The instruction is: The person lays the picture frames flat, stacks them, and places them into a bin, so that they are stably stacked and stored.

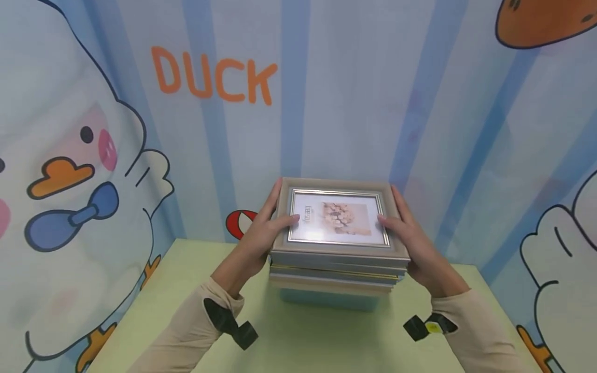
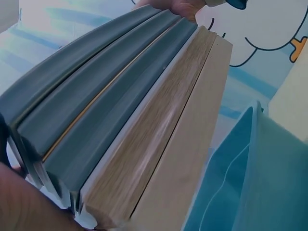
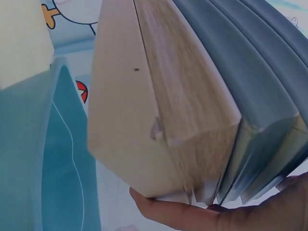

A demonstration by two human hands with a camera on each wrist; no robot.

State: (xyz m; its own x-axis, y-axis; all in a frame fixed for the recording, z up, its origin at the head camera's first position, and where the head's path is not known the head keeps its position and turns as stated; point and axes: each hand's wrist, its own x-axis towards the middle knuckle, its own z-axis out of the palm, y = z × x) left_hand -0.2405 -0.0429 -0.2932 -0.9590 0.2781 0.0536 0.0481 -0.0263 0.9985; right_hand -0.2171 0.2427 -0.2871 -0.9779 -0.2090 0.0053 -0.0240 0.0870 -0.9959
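Note:
A stack of several picture frames (image 1: pixel 338 217) is held between both hands. The top one has a silvery-beige border and a print of pale flowers. At the stack's left side my left hand (image 1: pixel 255 235) grips it, thumb over the top frame's edge. My right hand (image 1: pixel 412 238) grips the other side the same way. Grey-blue frames (image 2: pixel 120 108) make up the upper part of the stack, with wood-coloured frames (image 3: pixel 192 91) below. Beneath the stack stands a teal box (image 1: pixel 328 300), whose raised rim (image 3: pixel 60 65) shows in the right wrist view; the stack hides most of it from above.
The box stands on a pale yellow-green table (image 1: pixel 205 259). Close behind it rises a blue-striped backdrop (image 1: pixel 345 103) with cartoon ducks and orange lettering.

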